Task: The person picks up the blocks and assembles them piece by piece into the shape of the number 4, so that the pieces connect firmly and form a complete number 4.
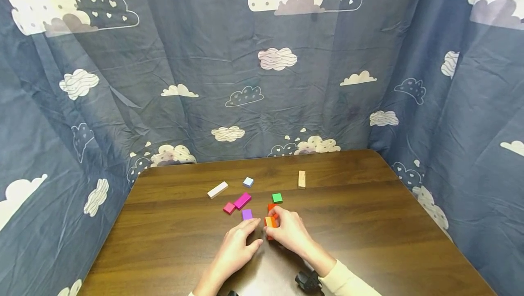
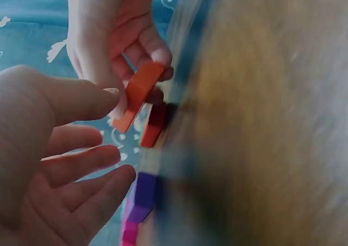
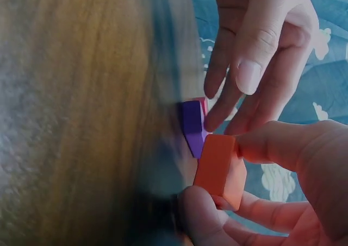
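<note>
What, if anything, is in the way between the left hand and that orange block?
No other block stands between the left hand and the orange block; only the right hand, which grips it, partly covers it.

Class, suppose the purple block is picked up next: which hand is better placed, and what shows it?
Probably the left hand: it holds nothing and is close to the purple block, while the right hand is occupied, pinching the orange block.

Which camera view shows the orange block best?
The right wrist view: the orange block appears largest there, its faces and edges clear. The head view shows it small, held by the right hand; the left wrist view shows it narrower and slanted.
</note>
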A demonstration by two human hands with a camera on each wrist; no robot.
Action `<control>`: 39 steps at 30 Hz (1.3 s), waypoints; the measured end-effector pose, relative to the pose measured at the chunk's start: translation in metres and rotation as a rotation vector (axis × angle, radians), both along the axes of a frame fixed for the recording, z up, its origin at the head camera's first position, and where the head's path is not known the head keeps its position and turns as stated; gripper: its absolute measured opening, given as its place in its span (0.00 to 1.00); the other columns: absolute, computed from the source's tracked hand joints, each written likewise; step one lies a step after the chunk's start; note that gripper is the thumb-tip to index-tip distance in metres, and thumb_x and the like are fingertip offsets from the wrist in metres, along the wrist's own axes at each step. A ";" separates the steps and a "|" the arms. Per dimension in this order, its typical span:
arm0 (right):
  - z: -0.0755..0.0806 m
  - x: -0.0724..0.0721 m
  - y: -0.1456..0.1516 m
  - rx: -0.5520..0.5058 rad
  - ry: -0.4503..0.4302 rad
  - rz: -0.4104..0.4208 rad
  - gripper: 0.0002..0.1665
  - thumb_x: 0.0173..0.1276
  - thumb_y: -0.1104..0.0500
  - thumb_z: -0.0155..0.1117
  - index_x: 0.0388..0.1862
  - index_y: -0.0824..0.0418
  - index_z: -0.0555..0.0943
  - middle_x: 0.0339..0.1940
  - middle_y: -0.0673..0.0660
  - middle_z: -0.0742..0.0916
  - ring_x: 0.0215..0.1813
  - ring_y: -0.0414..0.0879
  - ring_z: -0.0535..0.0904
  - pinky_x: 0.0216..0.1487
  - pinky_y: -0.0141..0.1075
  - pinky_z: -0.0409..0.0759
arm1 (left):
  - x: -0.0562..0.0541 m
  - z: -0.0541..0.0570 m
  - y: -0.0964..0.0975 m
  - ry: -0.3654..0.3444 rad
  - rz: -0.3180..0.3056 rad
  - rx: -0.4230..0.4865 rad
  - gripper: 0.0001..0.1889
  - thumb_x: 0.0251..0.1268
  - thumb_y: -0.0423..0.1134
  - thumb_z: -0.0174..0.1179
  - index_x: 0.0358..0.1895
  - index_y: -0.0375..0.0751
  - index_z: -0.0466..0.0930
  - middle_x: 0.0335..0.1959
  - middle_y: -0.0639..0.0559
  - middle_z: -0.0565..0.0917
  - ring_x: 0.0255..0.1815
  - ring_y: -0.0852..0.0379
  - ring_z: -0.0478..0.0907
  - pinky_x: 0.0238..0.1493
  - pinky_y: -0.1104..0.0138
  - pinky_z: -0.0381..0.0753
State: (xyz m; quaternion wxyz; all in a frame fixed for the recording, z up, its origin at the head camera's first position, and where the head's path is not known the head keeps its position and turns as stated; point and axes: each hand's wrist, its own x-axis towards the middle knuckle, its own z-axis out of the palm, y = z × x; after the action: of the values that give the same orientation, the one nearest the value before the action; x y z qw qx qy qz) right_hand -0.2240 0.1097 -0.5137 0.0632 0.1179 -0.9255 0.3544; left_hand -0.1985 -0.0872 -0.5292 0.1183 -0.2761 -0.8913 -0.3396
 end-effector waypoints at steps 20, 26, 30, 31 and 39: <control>-0.013 0.004 0.007 0.033 0.025 0.086 0.17 0.52 0.59 0.78 0.41 0.60 0.84 0.19 0.46 0.77 0.21 0.36 0.71 0.21 0.31 0.70 | -0.004 -0.023 0.016 -0.285 0.034 0.226 0.27 0.53 0.35 0.76 0.56 0.29 0.82 0.30 0.53 0.80 0.24 0.70 0.73 0.24 0.73 0.75; -0.018 0.000 0.014 -0.129 -0.129 0.191 0.16 0.60 0.65 0.74 0.47 0.64 0.83 0.18 0.47 0.81 0.15 0.37 0.77 0.17 0.33 0.77 | -0.004 -0.025 0.016 -0.283 0.038 0.212 0.28 0.49 0.35 0.77 0.55 0.29 0.83 0.29 0.53 0.79 0.23 0.69 0.71 0.24 0.72 0.74; -0.019 -0.004 0.016 -0.177 -0.145 0.217 0.14 0.61 0.65 0.72 0.46 0.65 0.84 0.20 0.48 0.83 0.16 0.40 0.78 0.18 0.33 0.79 | -0.008 -0.025 0.015 -0.300 0.040 0.208 0.29 0.49 0.34 0.77 0.57 0.30 0.82 0.29 0.54 0.80 0.23 0.69 0.71 0.24 0.72 0.73; -0.019 -0.005 0.016 -0.180 -0.141 0.216 0.13 0.62 0.65 0.72 0.46 0.65 0.84 0.20 0.48 0.83 0.16 0.40 0.78 0.18 0.33 0.79 | -0.009 -0.024 0.015 -0.302 0.042 0.208 0.29 0.49 0.35 0.77 0.57 0.30 0.82 0.29 0.54 0.80 0.22 0.69 0.71 0.24 0.72 0.73; -0.022 -0.006 0.019 -0.175 -0.155 0.225 0.13 0.62 0.64 0.72 0.46 0.64 0.85 0.21 0.48 0.83 0.17 0.38 0.78 0.19 0.33 0.79 | -0.009 -0.027 0.015 -0.325 0.046 0.208 0.31 0.48 0.36 0.78 0.59 0.31 0.81 0.27 0.57 0.80 0.22 0.69 0.72 0.23 0.72 0.73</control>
State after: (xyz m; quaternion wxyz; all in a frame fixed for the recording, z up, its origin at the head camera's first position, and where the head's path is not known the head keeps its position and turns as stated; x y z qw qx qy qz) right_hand -0.2296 0.1284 -0.5354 -0.0386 0.1869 -0.8741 0.4467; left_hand -0.2078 -0.0722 -0.5561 0.0084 -0.1836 -0.8648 -0.4672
